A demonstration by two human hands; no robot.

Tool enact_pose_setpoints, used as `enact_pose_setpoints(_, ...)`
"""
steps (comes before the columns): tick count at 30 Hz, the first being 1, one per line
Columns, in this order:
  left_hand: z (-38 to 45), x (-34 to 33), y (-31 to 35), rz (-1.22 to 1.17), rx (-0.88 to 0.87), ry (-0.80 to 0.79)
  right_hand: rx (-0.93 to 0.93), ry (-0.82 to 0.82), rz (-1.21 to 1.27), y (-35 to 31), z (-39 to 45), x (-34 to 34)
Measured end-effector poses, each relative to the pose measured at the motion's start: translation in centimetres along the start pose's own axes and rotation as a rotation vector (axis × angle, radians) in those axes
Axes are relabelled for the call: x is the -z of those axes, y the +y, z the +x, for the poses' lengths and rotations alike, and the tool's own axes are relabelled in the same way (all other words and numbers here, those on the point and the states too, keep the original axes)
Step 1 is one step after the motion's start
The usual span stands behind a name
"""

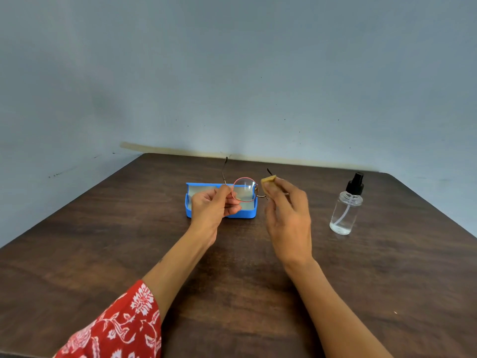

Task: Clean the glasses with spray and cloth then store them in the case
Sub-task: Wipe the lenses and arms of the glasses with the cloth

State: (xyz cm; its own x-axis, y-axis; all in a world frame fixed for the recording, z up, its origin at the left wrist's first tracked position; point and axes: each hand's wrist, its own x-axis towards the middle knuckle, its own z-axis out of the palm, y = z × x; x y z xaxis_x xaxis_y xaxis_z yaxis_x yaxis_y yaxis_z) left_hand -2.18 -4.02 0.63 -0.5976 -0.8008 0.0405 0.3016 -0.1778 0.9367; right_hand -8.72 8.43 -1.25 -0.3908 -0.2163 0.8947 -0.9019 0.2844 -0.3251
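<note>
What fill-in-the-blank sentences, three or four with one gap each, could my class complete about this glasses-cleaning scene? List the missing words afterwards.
1. The left hand pinches the round pink-rimmed glasses above the open case, whose colour is ____.
2. The right hand holds a small folded cloth coloured ____.
3. The clear spray bottle with the black nozzle stands upright on the ____ side of the dark wooden table.

Missing words: blue; yellow; right
</note>
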Motion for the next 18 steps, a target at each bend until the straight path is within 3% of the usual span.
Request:
enact_pose_setpoints(2, 0.0, -0.1, 0.1, -0.004, -0.005, 0.0, 0.012, 0.0, 0.005, 0.1, 0.0, -0.2)
enact_pose_setpoints(8, 0.0, 0.2, 0.2, 0.014, -0.003, 0.009, -0.225, 0.037, 0.064, 1.6, 0.1, 0.7)
enact_pose_setpoints(15, 0.0, 0.0, 0.4, -0.012, -0.005, 0.023, -0.023, -0.043, 0.02, 0.1, -0.1, 0.1)
enact_pose_setpoints(18, 0.0, 0.1, 0.5, -0.031, -0.009, 0.023, -0.137, -0.002, 0.048, 0.9, 0.0, 0.4)
